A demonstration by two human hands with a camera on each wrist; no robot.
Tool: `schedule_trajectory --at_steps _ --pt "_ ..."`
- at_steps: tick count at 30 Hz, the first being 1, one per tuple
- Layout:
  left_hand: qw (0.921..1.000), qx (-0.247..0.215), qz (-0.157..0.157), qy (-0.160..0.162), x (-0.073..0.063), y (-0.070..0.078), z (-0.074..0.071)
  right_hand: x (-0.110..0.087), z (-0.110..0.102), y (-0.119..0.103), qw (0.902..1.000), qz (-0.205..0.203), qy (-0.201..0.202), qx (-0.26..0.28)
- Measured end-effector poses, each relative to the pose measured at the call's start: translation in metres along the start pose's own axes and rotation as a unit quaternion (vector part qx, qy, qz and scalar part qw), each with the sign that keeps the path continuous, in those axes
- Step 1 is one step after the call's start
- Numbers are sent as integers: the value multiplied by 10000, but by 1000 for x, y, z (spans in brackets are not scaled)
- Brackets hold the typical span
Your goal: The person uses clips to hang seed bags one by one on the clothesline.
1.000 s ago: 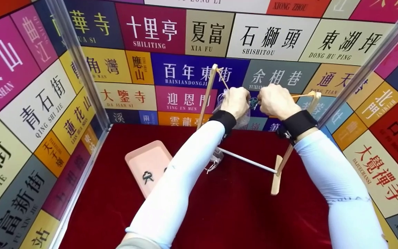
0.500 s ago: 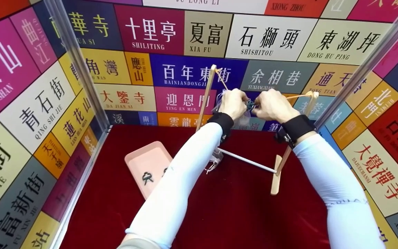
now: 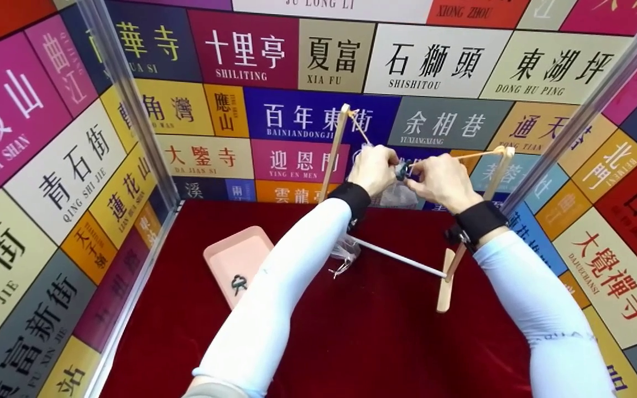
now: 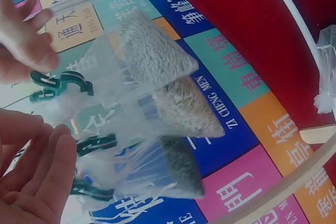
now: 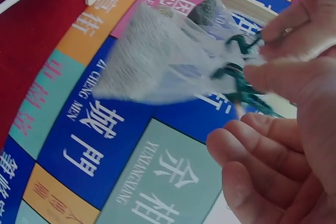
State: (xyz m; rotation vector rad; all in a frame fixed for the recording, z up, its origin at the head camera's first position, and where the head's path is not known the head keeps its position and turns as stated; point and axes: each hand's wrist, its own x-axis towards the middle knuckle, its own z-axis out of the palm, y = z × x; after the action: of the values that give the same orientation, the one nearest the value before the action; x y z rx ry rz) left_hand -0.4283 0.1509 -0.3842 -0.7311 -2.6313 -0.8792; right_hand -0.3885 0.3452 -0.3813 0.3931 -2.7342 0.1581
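Observation:
My left hand (image 3: 375, 168) pinches at a dark green clip (image 3: 403, 170) on the thin orange line (image 3: 476, 156). My right hand (image 3: 444, 179) is close beside it, thumb right at the clip and fingers spread below in the right wrist view. Clear bags hang from green clips (image 4: 65, 85): one with pale grey filling (image 4: 157, 53), one beige (image 4: 189, 108) and one dark (image 4: 181, 166). The left hand's fingers partly hide the lower clips in the left wrist view. From the right wrist the pale bag (image 5: 139, 51) shows in front.
Two wooden posts (image 3: 335, 149) carry the line; a white rod (image 3: 396, 257) runs between them low down. Left of it a pink tray (image 3: 235, 249) holds a dark clip (image 3: 239, 283). Crumpled clear plastic (image 3: 346, 251) is near the left post. Printed panels (image 3: 434, 61) surround the red cloth (image 3: 374, 337).
The right hand has shifted slightly down and its fingers have loosened, so the clip between the hands shows more. The left hand stays near the same spot on the line.

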Motion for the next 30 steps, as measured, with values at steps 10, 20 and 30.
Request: schedule_trajectory --at_steps 10,20,30 --pt "9981 -396 367 294 -16 -29 -14 -21 22 0 9988 408 -215 149" --pt "9986 172 -65 -493 -43 -95 -25 -42 41 12 9942 736 -735 271" --pt "9822 1208 -1021 -1009 -107 -218 -20 -73 68 20 9774 1059 -1786 392"
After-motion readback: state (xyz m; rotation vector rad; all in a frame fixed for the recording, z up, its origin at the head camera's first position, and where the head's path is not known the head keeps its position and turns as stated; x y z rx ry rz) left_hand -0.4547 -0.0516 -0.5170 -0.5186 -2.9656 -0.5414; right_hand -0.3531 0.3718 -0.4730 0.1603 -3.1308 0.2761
